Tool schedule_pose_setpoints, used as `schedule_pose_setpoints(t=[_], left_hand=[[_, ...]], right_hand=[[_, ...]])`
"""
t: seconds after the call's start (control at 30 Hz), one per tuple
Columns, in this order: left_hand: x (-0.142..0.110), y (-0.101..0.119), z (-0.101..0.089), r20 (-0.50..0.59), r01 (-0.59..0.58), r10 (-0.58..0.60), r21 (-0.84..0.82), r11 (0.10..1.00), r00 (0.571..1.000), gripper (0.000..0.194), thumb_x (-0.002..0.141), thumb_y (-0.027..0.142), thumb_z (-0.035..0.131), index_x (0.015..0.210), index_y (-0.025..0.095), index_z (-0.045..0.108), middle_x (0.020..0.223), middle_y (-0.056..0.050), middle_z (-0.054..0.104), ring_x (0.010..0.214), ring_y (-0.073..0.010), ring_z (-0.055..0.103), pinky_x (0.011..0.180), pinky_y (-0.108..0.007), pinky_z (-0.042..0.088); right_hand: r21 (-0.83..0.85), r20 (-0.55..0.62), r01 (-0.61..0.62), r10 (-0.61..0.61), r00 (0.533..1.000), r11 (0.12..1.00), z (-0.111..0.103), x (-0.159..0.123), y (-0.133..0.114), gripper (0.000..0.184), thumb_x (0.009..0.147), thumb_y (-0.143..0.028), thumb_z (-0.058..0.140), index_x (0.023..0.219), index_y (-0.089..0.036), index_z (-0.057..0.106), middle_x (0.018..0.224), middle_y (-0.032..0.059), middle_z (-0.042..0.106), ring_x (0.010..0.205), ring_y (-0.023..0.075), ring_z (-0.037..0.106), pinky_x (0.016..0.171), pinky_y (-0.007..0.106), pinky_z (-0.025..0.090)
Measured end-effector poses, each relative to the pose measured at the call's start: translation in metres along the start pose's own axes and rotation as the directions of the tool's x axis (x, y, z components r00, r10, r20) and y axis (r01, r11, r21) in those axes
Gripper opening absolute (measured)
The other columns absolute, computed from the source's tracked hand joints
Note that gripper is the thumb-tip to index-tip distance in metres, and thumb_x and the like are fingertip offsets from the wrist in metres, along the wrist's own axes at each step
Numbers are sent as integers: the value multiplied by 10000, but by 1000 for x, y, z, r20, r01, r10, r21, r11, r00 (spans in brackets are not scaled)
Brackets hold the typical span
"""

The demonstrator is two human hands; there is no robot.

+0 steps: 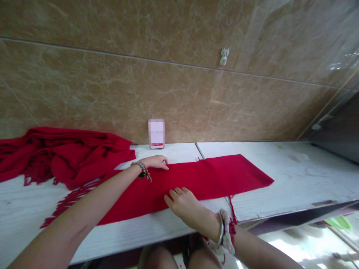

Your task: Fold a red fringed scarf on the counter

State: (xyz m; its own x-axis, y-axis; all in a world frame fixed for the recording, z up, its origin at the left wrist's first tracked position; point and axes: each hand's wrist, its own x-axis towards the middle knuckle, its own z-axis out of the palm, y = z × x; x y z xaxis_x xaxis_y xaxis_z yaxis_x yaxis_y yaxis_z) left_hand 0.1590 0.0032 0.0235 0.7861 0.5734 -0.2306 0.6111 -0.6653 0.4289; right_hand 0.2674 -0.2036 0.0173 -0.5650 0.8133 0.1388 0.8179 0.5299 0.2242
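A red scarf (213, 177) with a fringed left end lies lengthwise as a flat band on the white tabletop. My left hand (155, 161) is at its upper edge, with the thumb and fingers apart. Palm down at the lower edge, my right hand (181, 201) touches the cloth with slightly bent, parted fingers. Neither hand visibly grips a fold. The left forearm crosses over the fringed part and hides some of it.
More red fringed cloth (84, 153) is heaped at the back left. A phone (156, 134) leans upright against the marbled wall (112, 93). A small white cat-shaped piece (224, 56) is on that wall. The white tabletop (294, 179) has a seam and a near edge above my knees.
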Motion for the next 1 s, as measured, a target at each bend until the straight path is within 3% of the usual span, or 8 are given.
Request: schedule_pose_setpoints(t=[0.07, 0.17, 0.4, 0.63, 0.73, 0.87, 0.93, 1.0], left_hand=[[7, -1, 2, 31, -5, 6, -44, 999, 999, 249, 610, 385, 581, 718, 164, 619, 600, 16, 573, 628, -155, 504, 596, -241, 363], [14, -4, -1, 91, -11, 23, -128, 992, 996, 235, 585, 404, 598, 583, 170, 574, 493, 44, 485, 536, -121, 430, 533, -237, 317], [12, -15, -8, 115, 23, 12, -301, 953, 993, 275, 552, 409, 634, 685, 169, 607, 553, 37, 519, 548, -104, 429, 537, -229, 332], [8, -5, -18, 18, -13, 23, -432, 902, 1000, 434, 621, 482, 598, 934, 181, 598, 766, -2, 576, 698, -121, 500, 611, -228, 386], [17, 15, -32, -23, -50, 45, -505, 862, 999, 475, 606, 480, 629, 968, 177, 582, 855, -22, 592, 775, -138, 521, 665, -246, 402], [43, 61, -51, -74, -139, 118, -570, 810, 990, 478, 597, 449, 663, 974, 167, 584, 959, -51, 607, 859, -166, 534, 738, -288, 411], [62, 91, -59, -112, -195, 160, -562, 804, 981, 443, 625, 408, 651, 981, 152, 585, 972, -63, 614, 867, -167, 542, 757, -300, 415], [86, 125, -65, -178, -252, 185, -506, 825, 966, 387, 684, 361, 605, 1001, 140, 582, 987, -73, 620, 880, -166, 550, 768, -302, 418]], right_hand=[[-19, -31, 6, -7, 1000, 1000, 4, 1, 0, 102, 798, -79, 519, 881, -121, 559, 801, 75, 616, 710, 192, 573, 587, 312, 456], [-40, -95, 49, -52, 994, 998, 9, 1, 0, 72, 811, -76, 509, 823, -127, 559, 753, 58, 597, 700, 181, 549, 569, 296, 431], [-89, -206, 200, -215, 955, 976, 15, -1, 1, 107, 816, -53, 473, 806, -138, 537, 711, 32, 556, 612, 162, 501, 478, 291, 359], [-198, -375, 161, -227, 899, 967, -1, -10, 17, 143, 854, -77, 427, 861, -140, 555, 674, 12, 531, 587, 131, 485, 466, 279, 322], [-234, -408, 106, -196, 892, 967, -19, -21, 32, 165, 873, -97, 411, 878, -138, 571, 655, 6, 522, 572, 121, 481, 461, 274, 321], [-263, -415, 26, -137, 899, 964, -44, -48, 59, 250, 907, -104, 346, 915, -134, 594, 627, 0, 516, 547, 102, 478, 460, 247, 339], [-217, -416, -38, -57, 908, 975, -52, -67, 76, 270, 914, -126, 339, 933, -152, 607, 652, 4, 533, 556, 97, 490, 474, 227, 367], [-106, -454, -158, 94, 886, 982, -57, -90, 96, 276, 912, -161, 348, 946, -181, 622, 706, 13, 555, 576, 99, 511, 493, 215, 405]])
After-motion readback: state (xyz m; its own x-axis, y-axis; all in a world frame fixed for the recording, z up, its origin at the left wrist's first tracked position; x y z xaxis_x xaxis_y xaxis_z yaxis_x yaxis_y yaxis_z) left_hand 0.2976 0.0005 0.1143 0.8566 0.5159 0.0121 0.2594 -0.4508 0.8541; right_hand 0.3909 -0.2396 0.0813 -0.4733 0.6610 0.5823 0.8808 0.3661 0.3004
